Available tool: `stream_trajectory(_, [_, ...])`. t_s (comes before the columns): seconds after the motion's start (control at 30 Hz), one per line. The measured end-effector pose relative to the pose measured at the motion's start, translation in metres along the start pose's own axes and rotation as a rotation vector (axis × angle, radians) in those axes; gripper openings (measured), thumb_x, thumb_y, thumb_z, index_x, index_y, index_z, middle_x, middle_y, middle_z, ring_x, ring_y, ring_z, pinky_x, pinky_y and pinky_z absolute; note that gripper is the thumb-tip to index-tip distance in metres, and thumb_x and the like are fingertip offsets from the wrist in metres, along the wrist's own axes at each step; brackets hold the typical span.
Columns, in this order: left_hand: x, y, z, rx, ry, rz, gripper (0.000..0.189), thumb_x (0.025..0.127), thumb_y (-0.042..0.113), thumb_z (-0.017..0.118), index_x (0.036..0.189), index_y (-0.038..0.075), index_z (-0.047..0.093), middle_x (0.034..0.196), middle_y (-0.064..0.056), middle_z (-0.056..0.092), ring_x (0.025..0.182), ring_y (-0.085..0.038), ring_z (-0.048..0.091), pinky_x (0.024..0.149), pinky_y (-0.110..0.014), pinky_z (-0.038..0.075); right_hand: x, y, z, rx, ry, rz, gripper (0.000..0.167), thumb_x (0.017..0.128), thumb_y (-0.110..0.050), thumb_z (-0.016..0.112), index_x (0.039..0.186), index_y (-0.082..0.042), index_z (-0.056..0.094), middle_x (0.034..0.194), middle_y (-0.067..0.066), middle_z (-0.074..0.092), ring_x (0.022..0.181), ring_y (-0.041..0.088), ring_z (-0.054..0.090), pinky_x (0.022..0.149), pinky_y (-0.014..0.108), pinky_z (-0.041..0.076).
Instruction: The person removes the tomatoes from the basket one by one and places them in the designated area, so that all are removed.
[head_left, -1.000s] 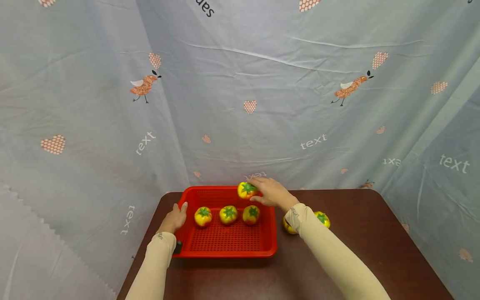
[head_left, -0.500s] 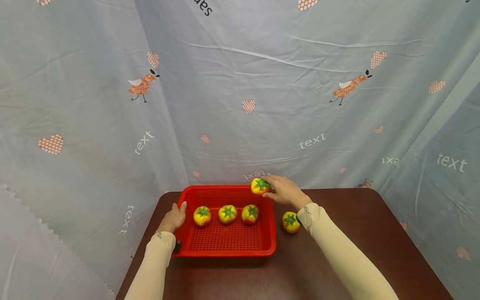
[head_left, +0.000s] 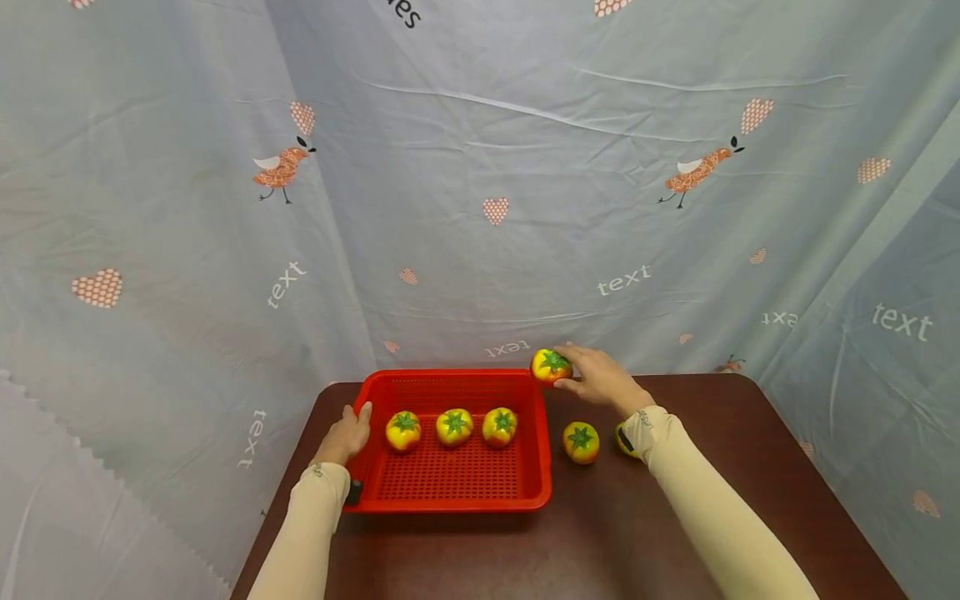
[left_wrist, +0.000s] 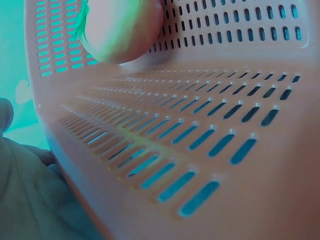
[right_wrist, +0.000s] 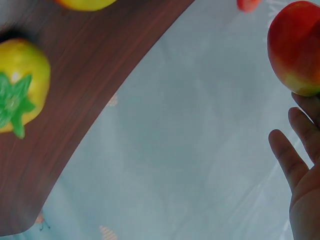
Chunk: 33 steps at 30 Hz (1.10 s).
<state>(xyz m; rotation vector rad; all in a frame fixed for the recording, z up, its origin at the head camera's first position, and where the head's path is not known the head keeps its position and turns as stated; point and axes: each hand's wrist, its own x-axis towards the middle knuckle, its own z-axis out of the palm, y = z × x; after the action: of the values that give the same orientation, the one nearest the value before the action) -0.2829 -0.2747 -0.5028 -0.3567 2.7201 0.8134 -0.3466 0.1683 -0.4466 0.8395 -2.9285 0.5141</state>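
My right hand holds a yellow-and-red fruit with a green star-shaped leaf top between thumb and fingers. It is raised over the back right corner of the red plastic basket. The held fruit's red underside shows in the right wrist view, with some fingers extended beside it. My left hand grips the left rim of the basket; in the left wrist view the hand is partly hidden by the basket wall. Inside the basket, three similar fruits sit in a row.
Right of the basket, a similar fruit lies on the dark brown table. Another fruit is mostly hidden by my right sleeve. A grey patterned curtain hangs right behind the table's back edge.
My right hand has moved right and slightly up with the fruit, from over the basket's inside to its back right corner. The left hand and the three fruits in the basket stay put.
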Motion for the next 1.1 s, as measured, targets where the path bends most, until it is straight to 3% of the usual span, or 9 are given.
stream_trajectory(0.17, [0.002,-0.002,0.0,0.012,0.008,0.024,0.085,0.103,0.054,0.007,0.149,-0.017,-0.001,0.148,-0.043,0.024,0.134,-0.057,0.032,0.111,-0.064,0.028,-0.011,0.017,-0.008,0.024,0.006,0.035,0.065,0.092,-0.031,0.07,0.145,-0.004,0.045,0.147,0.02,0.048,0.136,0.04,0.044,0.109,0.056,0.038])
stream_trajectory(0.57, [0.002,-0.001,0.0,-0.01,-0.011,-0.008,0.086,0.103,0.057,0.009,0.15,-0.015,-0.004,0.151,-0.041,0.019,0.135,-0.057,0.03,0.113,-0.065,0.025,-0.042,0.057,-0.019,0.012,0.01,0.114,0.065,0.093,-0.032,0.068,0.145,-0.002,0.044,0.147,0.026,0.045,0.133,0.046,0.044,0.106,0.06,0.039])
stream_trajectory(0.8, [0.0,-0.002,0.0,0.001,0.012,0.003,0.084,0.104,0.054,0.009,0.149,-0.016,-0.001,0.149,-0.042,0.024,0.134,-0.057,0.032,0.112,-0.063,0.027,-0.057,0.074,-0.022,0.012,0.013,0.155,0.065,0.093,-0.033,0.067,0.145,-0.001,0.043,0.146,0.025,0.046,0.131,0.045,0.047,0.106,0.059,0.039])
stream_trajectory(1.1, [-0.001,-0.002,-0.001,-0.014,-0.014,-0.007,0.087,0.102,0.057,0.009,0.15,-0.015,-0.004,0.152,-0.04,0.017,0.136,-0.056,0.028,0.113,-0.065,0.024,-0.084,0.098,-0.022,-0.003,0.012,0.183,0.063,0.093,-0.031,0.068,0.143,0.001,0.045,0.143,0.029,0.047,0.128,0.048,0.047,0.101,0.062,0.041])
